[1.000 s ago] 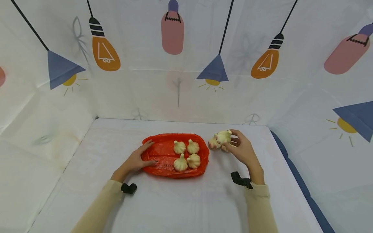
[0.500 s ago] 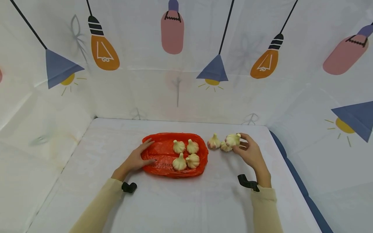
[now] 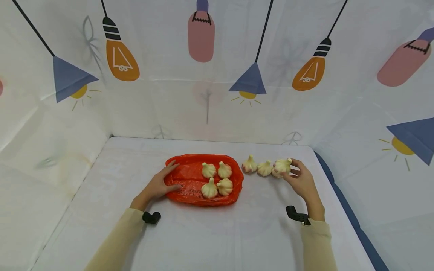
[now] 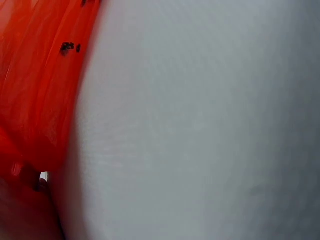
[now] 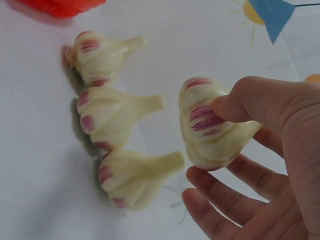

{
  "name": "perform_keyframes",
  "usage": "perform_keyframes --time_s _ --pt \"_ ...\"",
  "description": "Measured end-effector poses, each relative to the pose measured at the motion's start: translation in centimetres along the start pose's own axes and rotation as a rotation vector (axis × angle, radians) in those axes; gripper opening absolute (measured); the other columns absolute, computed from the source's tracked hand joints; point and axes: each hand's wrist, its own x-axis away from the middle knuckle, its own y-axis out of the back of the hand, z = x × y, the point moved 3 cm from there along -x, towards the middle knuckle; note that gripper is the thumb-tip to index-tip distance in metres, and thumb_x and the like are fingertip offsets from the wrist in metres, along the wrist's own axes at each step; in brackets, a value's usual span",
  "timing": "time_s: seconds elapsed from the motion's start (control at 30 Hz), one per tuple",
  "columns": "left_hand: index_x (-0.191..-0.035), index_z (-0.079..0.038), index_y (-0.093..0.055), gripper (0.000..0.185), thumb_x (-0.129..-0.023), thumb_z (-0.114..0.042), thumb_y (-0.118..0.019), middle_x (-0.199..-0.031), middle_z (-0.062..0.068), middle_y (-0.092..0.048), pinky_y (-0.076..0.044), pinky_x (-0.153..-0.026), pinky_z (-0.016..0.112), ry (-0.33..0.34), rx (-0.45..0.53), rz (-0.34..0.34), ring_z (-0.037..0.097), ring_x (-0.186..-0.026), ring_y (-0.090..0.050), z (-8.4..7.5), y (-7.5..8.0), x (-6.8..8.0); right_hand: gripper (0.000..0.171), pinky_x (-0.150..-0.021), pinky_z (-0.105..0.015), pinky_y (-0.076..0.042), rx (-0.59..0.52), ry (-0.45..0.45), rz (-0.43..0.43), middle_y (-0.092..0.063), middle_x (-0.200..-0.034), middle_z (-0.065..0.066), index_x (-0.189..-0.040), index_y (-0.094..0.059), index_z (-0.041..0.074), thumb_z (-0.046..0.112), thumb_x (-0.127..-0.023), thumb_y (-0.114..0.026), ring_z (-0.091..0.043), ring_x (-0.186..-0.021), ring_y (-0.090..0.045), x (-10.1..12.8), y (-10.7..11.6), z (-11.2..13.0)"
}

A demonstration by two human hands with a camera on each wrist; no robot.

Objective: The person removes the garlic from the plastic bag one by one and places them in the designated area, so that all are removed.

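A red plastic bag (image 3: 190, 174), spread open in a shallow oval like a tray, lies mid-table. Several garlic bulbs (image 3: 209, 189) sit in its right half. My left hand (image 3: 157, 186) holds the bag's left end, thumb and fingers over the rim. To the right, my right hand (image 3: 305, 184) pinches a garlic bulb (image 5: 207, 122) between thumb and fingertips, its neck toward the palm. In the right wrist view a row of three bulbs (image 5: 115, 117) lies beside it. From the head, the held bulb partly covers the rightmost one.
A white cloth covers the table (image 3: 203, 237), and a white curtain (image 3: 162, 98) printed with lamps and bulbs stands behind and at both sides. Dark blue material (image 3: 352, 214) runs along the right table edge. Each wrist carries a black mount (image 3: 297, 215).
My right hand has moved right and slightly nearer with the garlic bulb, uncovering the row of bulbs on the table. The left hand stays on the red bag.
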Motion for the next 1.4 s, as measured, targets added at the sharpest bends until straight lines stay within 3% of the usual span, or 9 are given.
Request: perform_keyframes --time_s 0.07,0.13,0.6,0.67,0.8,0.87,0.93,1.07,1.4 --pt "-0.161 -0.020 -0.038 0.090 -0.086 -0.045 -0.081 -0.173 0.003 -0.020 -0.021 -0.120 0.072 0.002 0.012 -0.008 0.044 -0.157 -0.019 -0.1 0.0 0.0 0.061 -0.085 -0.007 -0.050 0.007 -0.010 -0.011 -0.050 -0.148 -0.028 -0.146 -0.046 -0.005 0.014 -0.095 -0.073 -0.051 -0.126 -0.059 0.0 0.1 -0.5" --pt "-0.161 -0.020 -0.038 0.091 -0.086 -0.045 -0.082 -0.173 0.003 -0.021 -0.020 -0.121 0.072 0.005 0.022 -0.015 0.044 -0.157 -0.019 -0.1 0.0 0.1 0.062 -0.080 0.002 -0.040 0.007 -0.021 -0.019 -0.049 -0.149 -0.029 -0.147 -0.045 -0.005 0.015 -0.096 -0.073 -0.052 -0.126 -0.059 0.1 0.3 -0.9" --pt "-0.160 -0.018 -0.038 0.090 -0.086 -0.043 -0.082 -0.172 0.004 -0.024 -0.021 -0.121 0.071 -0.017 0.024 -0.044 0.044 -0.156 -0.022 0.2 -0.1 0.2 0.063 -0.077 0.004 -0.039 -0.029 -0.083 -0.115 -0.049 -0.148 -0.030 -0.149 -0.044 -0.005 0.013 -0.095 -0.071 -0.049 -0.123 -0.060 0.2 1.2 -3.1" --pt "-0.160 -0.018 -0.038 0.090 -0.086 -0.043 -0.082 -0.172 0.004 -0.024 -0.021 -0.121 0.071 -0.016 0.026 -0.045 0.044 -0.156 -0.021 0.2 -0.1 0.1 0.063 -0.077 0.004 -0.040 -0.034 -0.094 -0.137 -0.051 -0.147 -0.029 -0.149 -0.044 -0.004 0.012 -0.095 -0.072 -0.043 -0.121 -0.061 0.2 1.4 -3.5" --pt "-0.160 -0.019 -0.038 0.089 -0.086 -0.042 -0.082 -0.172 0.004 -0.024 -0.021 -0.121 0.071 -0.011 0.028 -0.046 0.044 -0.156 -0.021 0.2 -0.1 0.1 0.063 -0.076 0.002 -0.044 -0.056 -0.123 -0.175 -0.053 -0.146 -0.025 -0.149 -0.047 -0.002 0.012 -0.094 -0.073 -0.010 -0.108 -0.062 0.2 1.7 -4.2" --pt "-0.160 -0.018 -0.038 0.089 -0.086 -0.041 -0.083 -0.172 0.004 -0.024 -0.021 -0.121 0.071 -0.012 0.031 -0.047 0.044 -0.156 -0.021 0.1 -0.1 0.1 0.064 -0.076 0.001 -0.044 -0.069 -0.144 -0.184 -0.053 -0.147 -0.024 -0.150 -0.047 -0.001 0.013 -0.094 -0.073 -0.003 -0.105 -0.059 0.2 1.8 -4.5" --pt "-0.160 -0.018 -0.039 0.089 -0.086 -0.040 -0.083 -0.172 0.004 -0.024 -0.021 -0.121 0.071 -0.014 0.034 -0.048 0.044 -0.156 -0.021 0.0 -0.1 0.2 0.064 -0.075 0.001 -0.044 -0.073 -0.164 -0.189 -0.052 -0.148 -0.023 -0.151 -0.046 0.001 0.015 -0.094 -0.073 -0.006 -0.108 -0.060 0.2 1.8 -4.7" --pt "-0.160 -0.018 -0.039 0.088 -0.086 -0.038 -0.083 -0.172 0.004 -0.024 -0.021 -0.121 0.071 -0.009 0.037 -0.049 0.044 -0.156 -0.021 -0.1 -0.1 0.3 0.066 -0.074 0.002 -0.042 -0.087 -0.186 -0.202 -0.050 -0.150 -0.025 -0.153 -0.044 0.000 0.017 -0.095 -0.071 -0.038 -0.123 -0.060 0.3 1.7 -5.1" --pt "-0.160 -0.020 -0.039 0.088 -0.086 -0.040 -0.083 -0.172 0.003 -0.024 -0.021 -0.121 0.070 0.023 0.035 -0.051 0.043 -0.157 -0.020 -0.1 -0.2 0.3 0.067 -0.074 0.001 -0.040 -0.079 -0.258 -0.211 -0.046 -0.156 -0.023 -0.155 -0.041 0.004 0.023 -0.098 -0.069 -0.044 -0.132 -0.055 0.3 1.0 -6.6"
